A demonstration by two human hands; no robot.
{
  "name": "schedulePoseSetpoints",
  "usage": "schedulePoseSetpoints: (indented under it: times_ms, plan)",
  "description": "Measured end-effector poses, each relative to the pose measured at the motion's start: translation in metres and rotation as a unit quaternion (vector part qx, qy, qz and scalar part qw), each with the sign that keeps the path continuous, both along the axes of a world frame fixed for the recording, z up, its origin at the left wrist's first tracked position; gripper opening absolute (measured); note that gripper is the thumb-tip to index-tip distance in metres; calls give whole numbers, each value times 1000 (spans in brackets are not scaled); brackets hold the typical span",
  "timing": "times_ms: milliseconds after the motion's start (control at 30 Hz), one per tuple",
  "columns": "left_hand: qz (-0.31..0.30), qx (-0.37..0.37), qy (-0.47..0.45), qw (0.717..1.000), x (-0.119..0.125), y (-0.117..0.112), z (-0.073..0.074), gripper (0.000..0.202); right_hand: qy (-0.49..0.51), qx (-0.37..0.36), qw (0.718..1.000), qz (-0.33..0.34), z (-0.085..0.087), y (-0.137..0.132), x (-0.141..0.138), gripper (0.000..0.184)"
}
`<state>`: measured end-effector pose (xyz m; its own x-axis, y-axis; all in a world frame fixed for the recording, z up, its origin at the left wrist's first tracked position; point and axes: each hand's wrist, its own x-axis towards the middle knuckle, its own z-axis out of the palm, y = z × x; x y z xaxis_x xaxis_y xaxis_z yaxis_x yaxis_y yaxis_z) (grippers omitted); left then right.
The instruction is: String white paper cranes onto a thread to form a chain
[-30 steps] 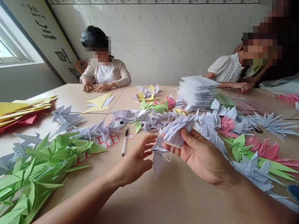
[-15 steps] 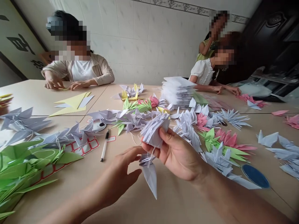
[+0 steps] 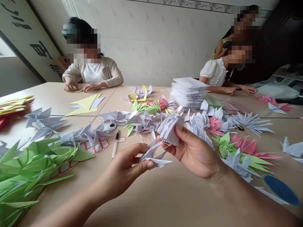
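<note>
My left hand (image 3: 132, 167) pinches a white paper crane (image 3: 156, 157) between thumb and fingers, its pointed ends spread out to the right. Beside it, my right hand (image 3: 194, 148) grips a stack of folded white paper cranes (image 3: 170, 126), pressed flat together, with the thumb on top. A thin string shows at the lower edge of the stack, close to the crane. Both hands are raised over the near part of the table (image 3: 165, 195). The right fingertips are partly hidden behind the paper.
Green paper cranes (image 3: 28, 167) are heaped at left. A pen (image 3: 115, 143) lies left of my hands, and a blue round lid (image 3: 281, 189) at right. Piled white paper (image 3: 188, 94) stands behind. Across the table a person (image 3: 93, 71) folds yellow paper; two more people are at right.
My left hand has closed on the crane that hung below the stack and lifted it, turning it sideways. The view has shifted left, so things appear farther right.
</note>
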<state>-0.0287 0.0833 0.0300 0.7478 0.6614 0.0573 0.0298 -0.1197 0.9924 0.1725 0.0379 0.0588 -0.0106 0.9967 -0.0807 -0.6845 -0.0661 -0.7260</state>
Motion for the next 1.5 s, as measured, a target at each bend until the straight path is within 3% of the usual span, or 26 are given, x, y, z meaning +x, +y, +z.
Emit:
schedulePoseSetpoints:
  times_ms: [300,600,833,1067,1233,1400,1500]
  plan:
    - [20,-122,-85,989,-4,7,6,17,-8,-42,999,-23,0,3,7,22]
    - [54,-232,-142,961,-4,8,7,21,3,-21,1000,11,3,1,4,23]
    - [71,-220,-145,962,-3,7,9,16,1,0,999,38,4,-3,5,17]
    - [137,-166,-138,967,-6,17,11,17,-50,0,998,-28,5,-1,9,27]
    - [190,-156,-130,961,-10,21,14,18,-88,-18,995,-52,1,2,10,21]
    - [223,-181,-157,945,-11,21,17,21,-101,-3,995,14,0,2,13,15]
    - [224,-254,-191,921,-10,21,20,19,-117,17,991,61,-1,0,15,20]
